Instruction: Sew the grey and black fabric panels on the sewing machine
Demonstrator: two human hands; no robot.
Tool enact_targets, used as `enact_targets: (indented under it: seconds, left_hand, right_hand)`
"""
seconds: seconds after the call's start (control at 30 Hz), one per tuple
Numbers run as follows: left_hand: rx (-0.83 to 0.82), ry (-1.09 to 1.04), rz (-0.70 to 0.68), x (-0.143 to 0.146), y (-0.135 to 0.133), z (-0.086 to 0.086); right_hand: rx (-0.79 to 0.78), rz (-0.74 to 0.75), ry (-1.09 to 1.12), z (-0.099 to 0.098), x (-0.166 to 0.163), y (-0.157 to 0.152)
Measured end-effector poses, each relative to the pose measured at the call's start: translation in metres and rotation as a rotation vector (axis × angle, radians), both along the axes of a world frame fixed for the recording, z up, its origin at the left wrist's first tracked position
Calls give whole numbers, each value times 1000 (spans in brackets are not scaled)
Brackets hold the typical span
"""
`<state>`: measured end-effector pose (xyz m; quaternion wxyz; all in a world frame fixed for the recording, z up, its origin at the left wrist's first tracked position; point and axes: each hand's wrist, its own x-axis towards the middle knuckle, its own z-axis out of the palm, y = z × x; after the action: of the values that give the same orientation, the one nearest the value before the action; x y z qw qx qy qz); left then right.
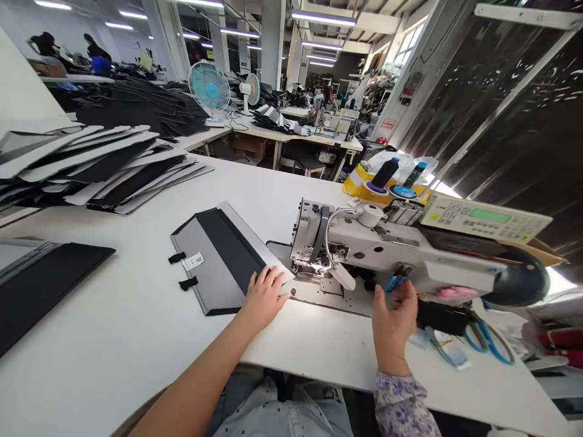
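My left hand [264, 298] lies with fingers spread on the right edge of a grey and black fabric panel [218, 255]. The panel has dark binding, a white label [194, 261] and two short black straps on its left side. Its right corner reaches the needle area of the sewing machine [364, 237]. Below the machine's arm, my right hand [395, 315] has its fingers curled around small blue thread snips [395, 281]. Part of the snips is hidden by the fingers.
Stacked fabric pieces [100, 164] fill the table's left back, with another dark panel [50, 285] nearer. Blue-handled scissors [489, 341] lie at right. Thread cones [385, 175] stand behind the machine, beside its control panel [487, 215]. Fans [209, 88] and other workers are farther back.
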<state>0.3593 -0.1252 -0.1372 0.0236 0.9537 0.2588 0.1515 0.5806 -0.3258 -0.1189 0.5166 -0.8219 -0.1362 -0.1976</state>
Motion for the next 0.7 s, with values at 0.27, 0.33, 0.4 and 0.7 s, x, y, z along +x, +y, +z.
enact_targets:
  seconds: [0.27,0.33,0.4,0.7]
  left_hand:
    - [-29,16,-181,-24,-16,-3]
    - [-33,40,-193,-25,-19,-2]
    - [-35,54,-193,-23,-20,-2]
    - [-17,-14,-181,-20,-21,-2]
  right_hand:
    - [-346,40,106,42,22,-14]
    - [-401,20,112,49,26,-12]
    - [-358,46,142,46,26,-10]
    - [-460,706,232,-33,-37,-1]
